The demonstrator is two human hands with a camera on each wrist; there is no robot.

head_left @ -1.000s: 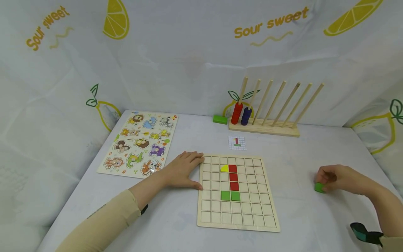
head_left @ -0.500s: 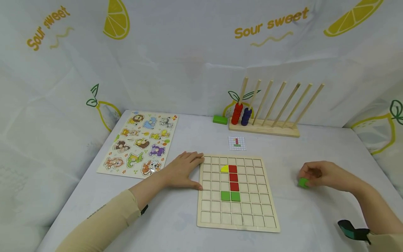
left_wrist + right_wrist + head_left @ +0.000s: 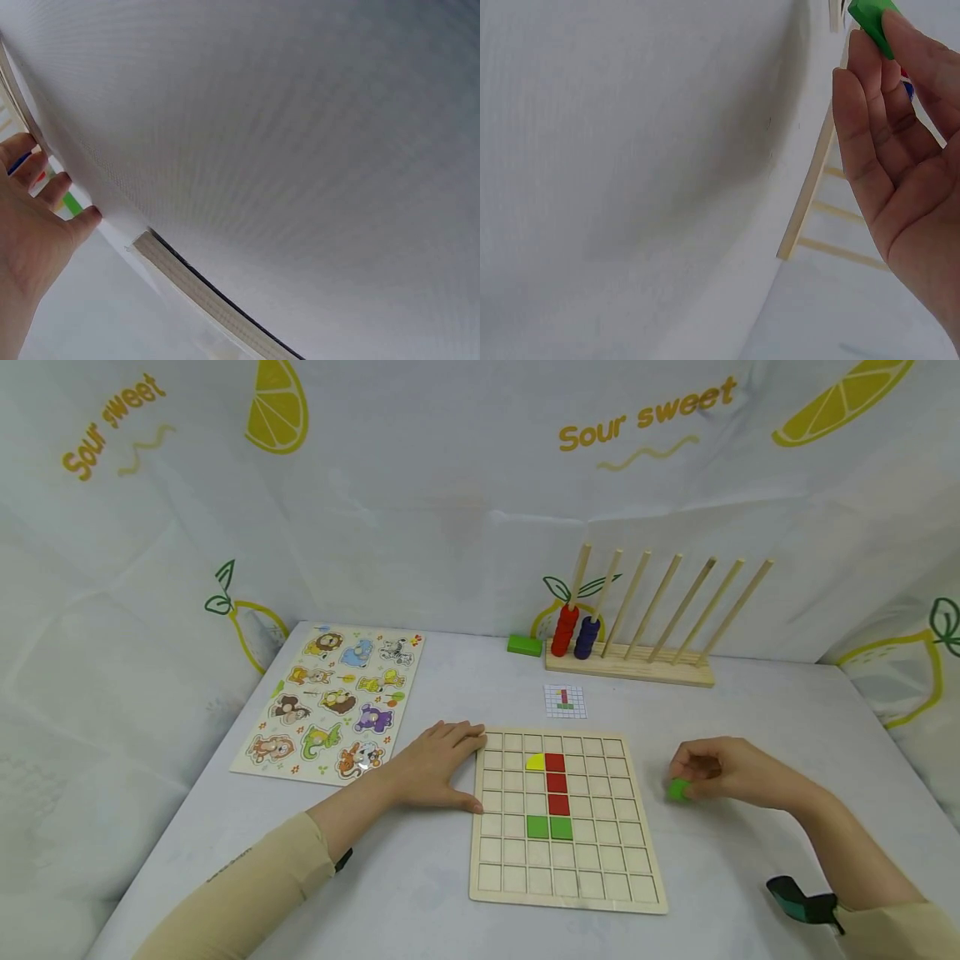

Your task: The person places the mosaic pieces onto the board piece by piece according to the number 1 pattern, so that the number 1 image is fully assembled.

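Between thumb and fingers, my right hand (image 3: 723, 768) pinches a small green block (image 3: 678, 789) just right of the wooden grid board (image 3: 600, 881). The right wrist view shows the same green block (image 3: 871, 21) at the fingertips. My left hand (image 3: 435, 766) rests with fingers spread against the board's left edge, and its thumb touches that edge. On the board lie a yellow quarter-round piece (image 3: 536, 762), a column of red squares (image 3: 557, 783) and two green squares (image 3: 549, 827) side by side below it. Behind the board lies a small pattern card (image 3: 565, 701) with a similar figure.
An animal puzzle board (image 3: 330, 703) lies at the left. At the back stands a wooden peg rack (image 3: 630, 664) with red beads (image 3: 565, 631) and blue beads (image 3: 587, 637) on two pegs. Left of it sits a green block (image 3: 524, 645). A white cloth wall (image 3: 450, 527) rises behind.
My right hand has moved left toward the grid board with the green block in its fingers. The left hand and the pieces on the board have stayed in place.
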